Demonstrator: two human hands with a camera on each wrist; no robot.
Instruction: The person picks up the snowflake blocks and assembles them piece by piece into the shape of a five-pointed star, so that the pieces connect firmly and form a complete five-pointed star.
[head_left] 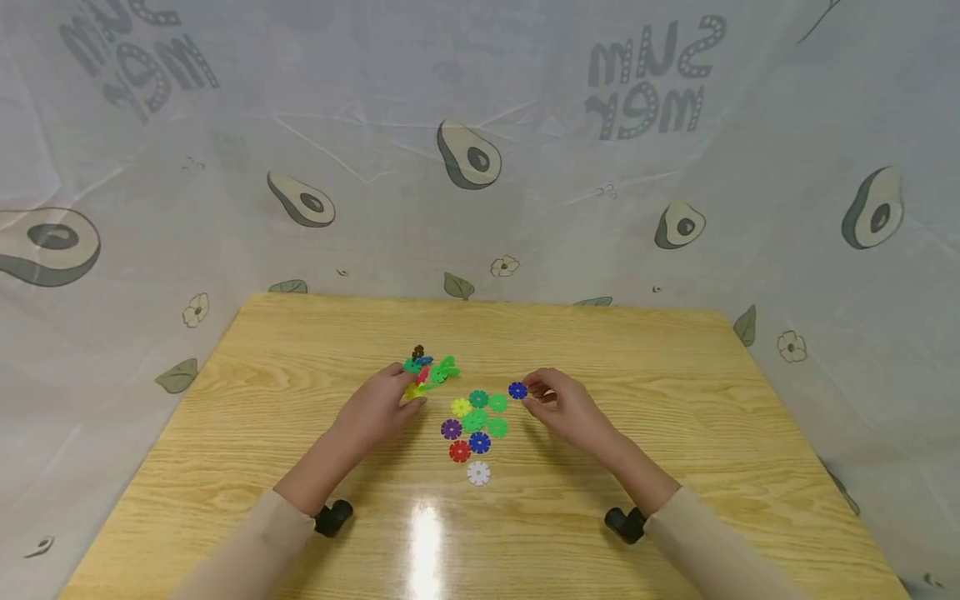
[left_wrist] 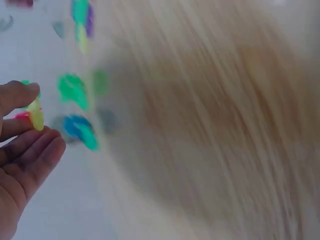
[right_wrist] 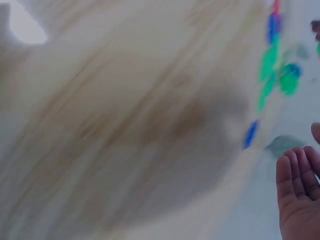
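Note:
My left hand (head_left: 378, 406) is at the left of the table, its thumb and fingers pinching a yellow notched plastic disc (left_wrist: 35, 115). A bit of pink shows behind that disc in the left wrist view. Just beyond those fingers is a loose heap of discs, with green discs (head_left: 444, 371) and a dark brown disc (head_left: 418, 352). My right hand (head_left: 567, 410) is over the table right of centre, fingers loosely bent. Near its fingertips lies a blue disc (head_left: 517, 390), which appears apart from the fingers in the right wrist view (right_wrist: 251, 134).
Between the hands, several flat discs form a cluster, among them a purple disc (head_left: 451, 429), a red disc (head_left: 460, 452) and a white disc (head_left: 478, 473) nearest me. The wooden table (head_left: 637, 350) meets a printed curtain (head_left: 570, 208) at the back and sides.

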